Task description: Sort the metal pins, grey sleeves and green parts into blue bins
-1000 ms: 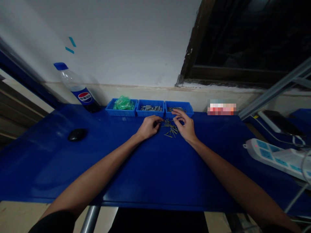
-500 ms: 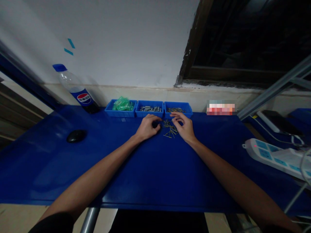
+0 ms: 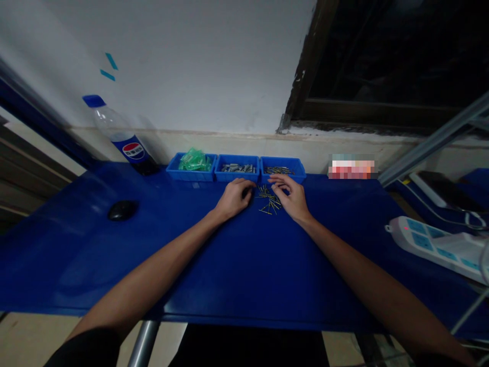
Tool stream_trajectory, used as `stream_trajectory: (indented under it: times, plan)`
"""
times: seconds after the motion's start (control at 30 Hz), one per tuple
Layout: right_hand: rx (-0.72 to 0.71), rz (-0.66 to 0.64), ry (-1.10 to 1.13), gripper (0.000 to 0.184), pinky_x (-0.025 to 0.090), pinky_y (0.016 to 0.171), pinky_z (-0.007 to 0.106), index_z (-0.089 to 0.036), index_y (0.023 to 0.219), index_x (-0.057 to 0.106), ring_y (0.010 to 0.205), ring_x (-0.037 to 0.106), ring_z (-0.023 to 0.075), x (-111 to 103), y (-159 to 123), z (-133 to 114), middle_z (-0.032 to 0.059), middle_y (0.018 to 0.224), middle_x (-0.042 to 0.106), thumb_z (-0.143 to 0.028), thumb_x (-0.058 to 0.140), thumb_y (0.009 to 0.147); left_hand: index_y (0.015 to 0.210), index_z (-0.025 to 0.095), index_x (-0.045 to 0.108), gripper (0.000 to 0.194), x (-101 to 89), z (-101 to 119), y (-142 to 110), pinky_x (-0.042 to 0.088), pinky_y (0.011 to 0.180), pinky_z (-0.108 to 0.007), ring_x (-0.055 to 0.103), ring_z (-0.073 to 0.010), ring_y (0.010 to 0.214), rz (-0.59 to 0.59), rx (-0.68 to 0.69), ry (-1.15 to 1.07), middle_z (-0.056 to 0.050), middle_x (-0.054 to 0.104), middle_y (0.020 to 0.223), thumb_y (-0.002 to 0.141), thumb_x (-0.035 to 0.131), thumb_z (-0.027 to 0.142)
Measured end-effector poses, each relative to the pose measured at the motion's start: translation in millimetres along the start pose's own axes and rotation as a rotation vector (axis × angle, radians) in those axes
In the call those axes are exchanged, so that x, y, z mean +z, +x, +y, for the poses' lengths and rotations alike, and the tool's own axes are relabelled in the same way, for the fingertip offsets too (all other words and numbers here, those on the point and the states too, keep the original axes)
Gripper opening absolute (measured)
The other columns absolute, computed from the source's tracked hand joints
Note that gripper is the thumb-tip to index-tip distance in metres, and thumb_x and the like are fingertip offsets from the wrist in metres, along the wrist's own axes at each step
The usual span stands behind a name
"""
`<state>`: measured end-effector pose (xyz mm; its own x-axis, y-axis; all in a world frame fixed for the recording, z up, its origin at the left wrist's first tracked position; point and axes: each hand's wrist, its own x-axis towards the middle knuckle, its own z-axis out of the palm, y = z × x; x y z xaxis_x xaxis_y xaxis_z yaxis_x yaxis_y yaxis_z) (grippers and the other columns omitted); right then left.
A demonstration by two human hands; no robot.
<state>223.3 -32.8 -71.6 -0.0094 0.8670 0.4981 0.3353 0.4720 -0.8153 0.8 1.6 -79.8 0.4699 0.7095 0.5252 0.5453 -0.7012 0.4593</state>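
A loose pile of thin, yellowish screws (image 3: 270, 200) lies on the blue table, between my two hands. On its left side rests my left hand (image 3: 236, 198), fingers loosely curled, with a gap showing between thumb and fingertips. My right hand (image 3: 292, 198) is at the pile's right edge. Its fingers reach out over the screws, apart from the thumb, and they cover part of the pile. I see nothing held in either hand. Just behind is a blue bin (image 3: 284, 176) containing similar long screws (image 3: 278, 171).
Left of that bin stand a blue bin (image 3: 237, 177) of grey metal pieces and another (image 3: 191, 176) with green plastic bags (image 3: 195, 160). A cola bottle (image 3: 132, 148), a black mouse (image 3: 121, 210), a blurred-out box (image 3: 350, 169) and a white power strip (image 3: 431, 244) are farther out.
The view has shifted slightly, so everything sits a little higher and to the right. Both hands keep nearly the same place and pose around the screws.
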Motion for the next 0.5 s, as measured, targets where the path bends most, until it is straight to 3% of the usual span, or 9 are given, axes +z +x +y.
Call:
stream_trajectory:
  times: [0.27, 0.5]
  plan:
    - [-0.019, -0.010, -0.025, 0.029, 0.056, 0.080, 0.038, -0.024, 0.118, 0.072, 0.096, 0.074, 0.0229, 0.6, -0.7, 1.0, 0.0077, 0.109, 0.080, -0.023, 0.064, 0.090, 0.108, 0.017, 0.075, 0.020, -2.8, 1.8, 1.0, 0.060, 0.091, -0.037, 0.073, -0.0213, 0.097, 0.192, 0.011, -0.198, -0.009, 0.078, 0.106, 0.099, 0.058, 0.017]
    - [-0.151, -0.111, -0.192, 0.033, 0.057, 0.087, 0.042, -0.027, 0.122, 0.070, 0.097, 0.072, 0.0238, 4.4, -2.2, -1.0, 0.0072, 0.114, 0.077, -0.020, 0.064, 0.090, 0.111, 0.013, 0.074, 0.025, 2.5, -7.0, 2.9, 0.064, 0.084, -0.033, 0.077, -0.0193, 0.088, 0.159, -0.188, -0.658, -0.010, 0.076, 0.099, 0.089, 0.073, 0.025]
